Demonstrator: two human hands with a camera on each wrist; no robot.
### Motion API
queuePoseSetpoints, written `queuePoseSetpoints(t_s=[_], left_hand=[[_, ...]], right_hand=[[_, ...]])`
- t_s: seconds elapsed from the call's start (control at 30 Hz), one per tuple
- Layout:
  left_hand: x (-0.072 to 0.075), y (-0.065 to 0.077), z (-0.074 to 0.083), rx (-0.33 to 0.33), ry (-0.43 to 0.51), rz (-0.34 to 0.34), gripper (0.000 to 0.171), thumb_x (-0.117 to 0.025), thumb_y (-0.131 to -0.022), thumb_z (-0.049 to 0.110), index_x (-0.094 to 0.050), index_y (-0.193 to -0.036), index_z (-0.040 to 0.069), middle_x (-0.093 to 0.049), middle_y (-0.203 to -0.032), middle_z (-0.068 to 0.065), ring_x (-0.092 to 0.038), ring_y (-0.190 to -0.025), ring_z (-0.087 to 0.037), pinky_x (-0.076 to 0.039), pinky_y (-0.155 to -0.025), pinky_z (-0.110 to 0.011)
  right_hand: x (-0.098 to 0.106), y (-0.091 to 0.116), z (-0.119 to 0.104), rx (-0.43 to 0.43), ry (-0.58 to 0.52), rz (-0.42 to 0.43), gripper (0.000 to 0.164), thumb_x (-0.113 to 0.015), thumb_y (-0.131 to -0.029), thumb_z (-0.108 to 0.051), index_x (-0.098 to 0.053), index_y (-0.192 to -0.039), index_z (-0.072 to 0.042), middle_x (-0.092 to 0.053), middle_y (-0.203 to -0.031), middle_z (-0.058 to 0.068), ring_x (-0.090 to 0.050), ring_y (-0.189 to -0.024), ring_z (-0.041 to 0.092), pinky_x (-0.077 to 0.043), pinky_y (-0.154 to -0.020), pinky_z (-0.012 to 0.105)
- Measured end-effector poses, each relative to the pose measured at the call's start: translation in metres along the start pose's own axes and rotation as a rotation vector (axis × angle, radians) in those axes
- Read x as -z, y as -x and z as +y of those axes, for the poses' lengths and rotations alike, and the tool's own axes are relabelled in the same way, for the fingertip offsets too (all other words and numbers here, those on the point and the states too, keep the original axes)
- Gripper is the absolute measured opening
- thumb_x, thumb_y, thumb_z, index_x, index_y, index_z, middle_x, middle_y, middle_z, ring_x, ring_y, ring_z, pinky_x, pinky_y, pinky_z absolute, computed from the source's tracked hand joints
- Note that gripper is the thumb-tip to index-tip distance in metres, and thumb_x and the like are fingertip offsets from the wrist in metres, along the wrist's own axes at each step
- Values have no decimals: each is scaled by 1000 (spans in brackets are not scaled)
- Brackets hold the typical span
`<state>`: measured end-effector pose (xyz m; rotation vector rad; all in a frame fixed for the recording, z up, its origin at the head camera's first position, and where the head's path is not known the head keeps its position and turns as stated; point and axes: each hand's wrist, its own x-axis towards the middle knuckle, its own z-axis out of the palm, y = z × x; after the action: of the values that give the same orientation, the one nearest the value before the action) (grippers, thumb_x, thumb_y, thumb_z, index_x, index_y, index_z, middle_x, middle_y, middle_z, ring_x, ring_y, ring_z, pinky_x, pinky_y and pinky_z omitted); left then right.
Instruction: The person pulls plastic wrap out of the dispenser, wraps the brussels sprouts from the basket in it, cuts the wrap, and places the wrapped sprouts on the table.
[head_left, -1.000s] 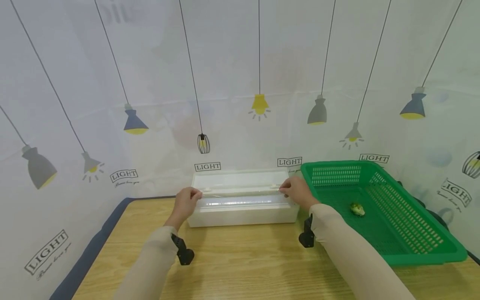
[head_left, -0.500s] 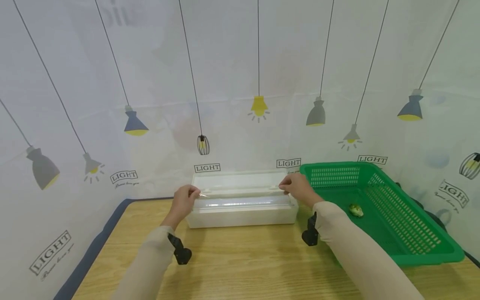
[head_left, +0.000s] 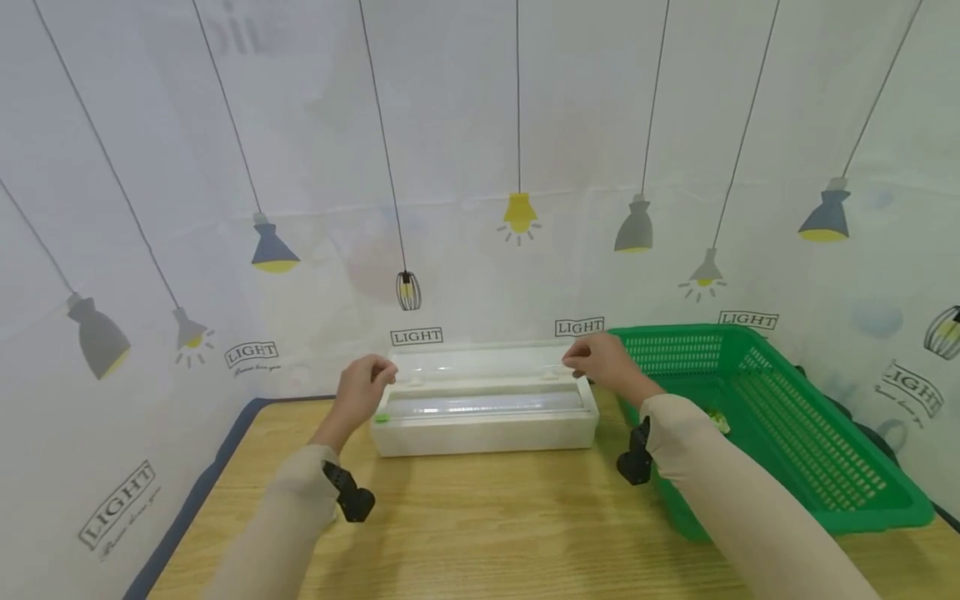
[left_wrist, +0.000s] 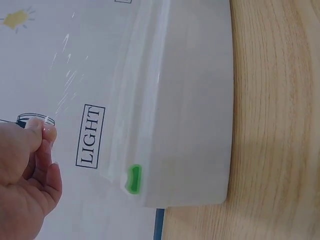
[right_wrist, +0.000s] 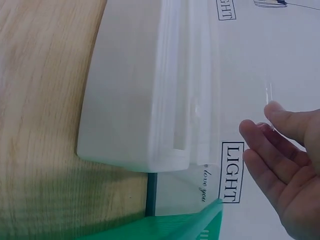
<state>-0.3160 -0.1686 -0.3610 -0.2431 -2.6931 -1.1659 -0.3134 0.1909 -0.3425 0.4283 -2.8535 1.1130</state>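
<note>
over there the left hand (head_left: 360,392) and right hand (head_left: 606,367) pinch 1 clear cling-film sheet (left_wrist: 65,94) above the white dispenser (head_left: 487,436).

A green basket (head_left: 780,450) holds what looks like a vegetable (head_left: 721,422), partly hidden.
</note>
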Motion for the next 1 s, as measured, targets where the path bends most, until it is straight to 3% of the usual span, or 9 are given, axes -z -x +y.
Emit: queuePoseSetpoints(t_s=[0.53, 1.0], left_hand=[[24, 0, 26, -43, -53, 0, 19, -50, -95, 14, -57, -100, -3, -61, -91, -14, -57, -88, -28, -48, -77, -38], [42, -1, 45, -85, -62, 25, 20, -51, -95, 16, -57, -102, -1, -60, -92, -13, -56, -87, -25, -48, -78, -37]], right_hand=[[19, -2, -12, 30, 26, 41, 18, -58, -90, -11, -66, -99, 3, -66, -90, 14, -64, -75, 21, -50, -73, 41], [38, 1, -27, 95, 36, 85, 16, -59, -90, -11, -68, -97, 1, -66, -88, 12, -63, -76, 24, -49, -68, 39]])
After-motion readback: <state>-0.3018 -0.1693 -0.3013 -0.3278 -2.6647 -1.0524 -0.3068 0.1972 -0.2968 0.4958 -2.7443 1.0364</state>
